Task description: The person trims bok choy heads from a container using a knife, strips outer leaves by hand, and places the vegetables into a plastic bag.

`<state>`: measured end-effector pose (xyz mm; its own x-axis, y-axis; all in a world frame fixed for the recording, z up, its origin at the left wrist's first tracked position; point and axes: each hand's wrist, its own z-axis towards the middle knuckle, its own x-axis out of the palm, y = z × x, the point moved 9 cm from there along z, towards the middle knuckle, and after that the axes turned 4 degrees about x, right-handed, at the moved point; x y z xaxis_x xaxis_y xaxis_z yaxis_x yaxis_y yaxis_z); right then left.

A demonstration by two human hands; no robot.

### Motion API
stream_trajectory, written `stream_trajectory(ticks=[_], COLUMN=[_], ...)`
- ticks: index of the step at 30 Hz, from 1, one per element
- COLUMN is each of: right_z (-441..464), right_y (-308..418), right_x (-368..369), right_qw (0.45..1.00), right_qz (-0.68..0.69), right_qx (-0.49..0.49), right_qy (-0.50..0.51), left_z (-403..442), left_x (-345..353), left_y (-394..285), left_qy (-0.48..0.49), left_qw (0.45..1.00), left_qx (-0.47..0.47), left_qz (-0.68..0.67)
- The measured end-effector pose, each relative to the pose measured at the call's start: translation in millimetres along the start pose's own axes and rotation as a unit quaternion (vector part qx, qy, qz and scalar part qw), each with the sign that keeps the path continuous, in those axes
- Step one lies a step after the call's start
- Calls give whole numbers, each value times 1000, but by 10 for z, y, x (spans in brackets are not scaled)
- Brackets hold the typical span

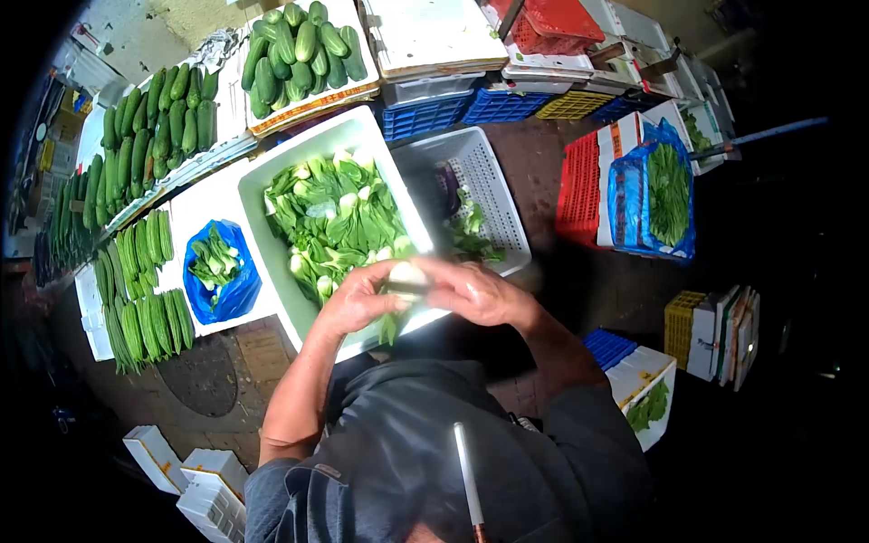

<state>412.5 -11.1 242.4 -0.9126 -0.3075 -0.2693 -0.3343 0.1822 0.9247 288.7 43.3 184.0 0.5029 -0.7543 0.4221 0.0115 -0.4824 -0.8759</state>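
Above greens [367,231] seems open; tub walls [299,149] obstruct.

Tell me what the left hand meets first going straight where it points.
The left hand would first press the pale-stemmed leafy green it holds, then probably the right hand; depth is unclear.

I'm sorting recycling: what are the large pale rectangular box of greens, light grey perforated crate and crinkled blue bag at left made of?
Large pale rectangular box: probably matte foam, from its thick walls, though rigid plastic is possible.
Light grey perforated crate: likely smooth moulded plastic, given its regular holes.
Crinkled blue bag: apparently thin, glossy plastic film, judging by its creases and highlights.
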Motion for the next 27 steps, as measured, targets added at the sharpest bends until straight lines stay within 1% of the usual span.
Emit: stream_trajectory(ticks=[1, 4, 5, 8, 9, 12, 14, 16, 17, 20, 21, 24, 25, 27], right_z=[-40, -101, -112, -150, -161, -192, -212, -214, -217, -232, -228, -229, -234, -242], right_y=[82, 78, 37, 9, 13, -2, -56, -84, -88, -66, -126, -244, -238, -235], right_x=[15, -18, -21, -19, -31, -52, -59, -62, -69, -154, -161, -189, -200, -237], right_qw=[1000, 999, 1000, 999, 998, 998, 999, 997, 996, 999, 999, 1000, 1000, 999], right_qz=[8, -19, -8, 13, 22, 34, 22, 66, 88, 33, 33, 2, 19, 38], right_qx=[16, 32, 16, 28, 29, 25, 14, 0, -7, 4, -12, -14, 4, -6], right_qy=[7, 32, 25, 43, 41, 38, 34, 30, 28, 37, 23, 13, 14, 1], left_z=[15, 35, 48, 85, 103, 141, 156, 185, 185, 222, 227, 237, 261, 283], left_x=[6, 67, 66, 116, 153, 182, 200, 221, 222, 261, 277, 262, 301, 343], left_y=[5, 2, 30, 71, 11, 91, 95, 87, 116, 84, 56, 141, 79, 23], left_qy=[-7, 14, 14, 36, 21, 42, 50, 61, 68, 84, 86, 96, 98, 103], left_qw=[1000, 999, 999, 998, 997, 996, 997, 997, 996, 995, 996, 992, 994, 993], left_qx=[12, -20, -29, -37, -28, -63, -52, -40, -59, -50, -38, -75, -48, -50], left_qz=[26, 36, 42, 42, 68, 37, 18, 0, -6, -7, -11, -24, -31, -23])
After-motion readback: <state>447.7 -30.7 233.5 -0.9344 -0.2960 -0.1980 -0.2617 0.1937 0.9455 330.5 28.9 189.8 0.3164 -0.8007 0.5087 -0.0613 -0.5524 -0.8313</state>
